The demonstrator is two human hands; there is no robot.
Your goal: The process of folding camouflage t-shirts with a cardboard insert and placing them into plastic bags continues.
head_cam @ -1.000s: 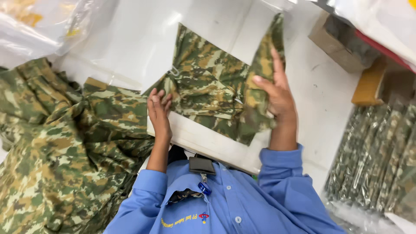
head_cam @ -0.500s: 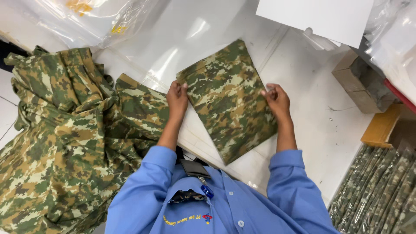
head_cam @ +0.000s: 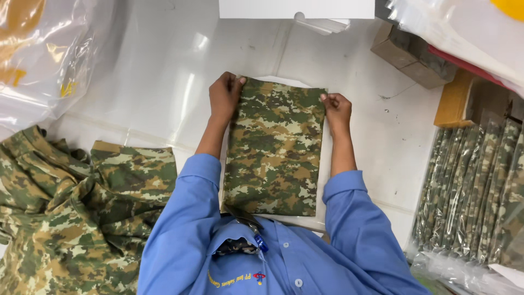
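Now your left hand [head_cam: 225, 95] and right hand [head_cam: 337, 107] pinch the folded camouflage cloth's [head_cam: 274, 147] far corners, flat on the desk [head_cam: 147, 82].

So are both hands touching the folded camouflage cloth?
Touching. The head view shows the left hand gripping the top left corner of the folded camouflage cloth, and the right hand pinching its top right corner.
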